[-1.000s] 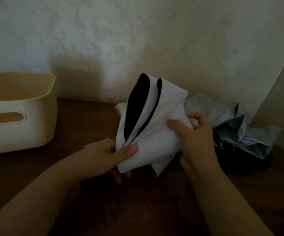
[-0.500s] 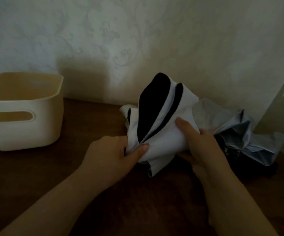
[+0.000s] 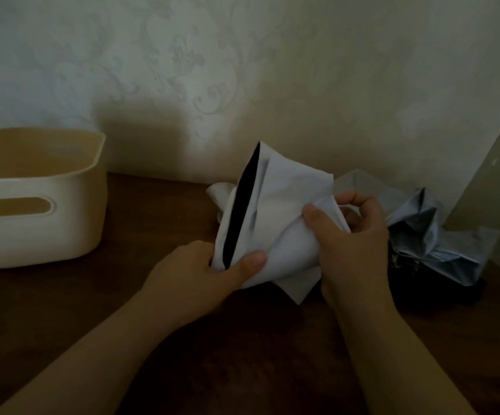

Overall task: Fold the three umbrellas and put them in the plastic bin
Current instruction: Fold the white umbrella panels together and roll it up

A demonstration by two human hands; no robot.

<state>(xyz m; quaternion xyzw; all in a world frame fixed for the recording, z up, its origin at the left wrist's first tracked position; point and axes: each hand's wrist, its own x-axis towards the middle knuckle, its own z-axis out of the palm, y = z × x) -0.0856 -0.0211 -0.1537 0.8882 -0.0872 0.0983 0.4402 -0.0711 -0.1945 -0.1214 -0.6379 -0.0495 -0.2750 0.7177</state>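
A: In the head view, what did the hands have?

B: Both were closed on the white umbrella (image 3: 275,217), its canopy bunched above the dark wooden table (image 3: 152,295). The left hand (image 3: 200,274) gripped the lower end, thumb pressed across the cloth beside a black fold. The right hand (image 3: 353,235) pinched a flap of the canopy between thumb and curled fingers.

A: And the rest?

B: A grey-blue umbrella (image 3: 422,232) lay crumpled just behind the right hand, against the patterned wall (image 3: 242,70). The plastic bin (image 3: 39,235) stood well apart on the left, with nothing showing inside. I could not make out a third umbrella.
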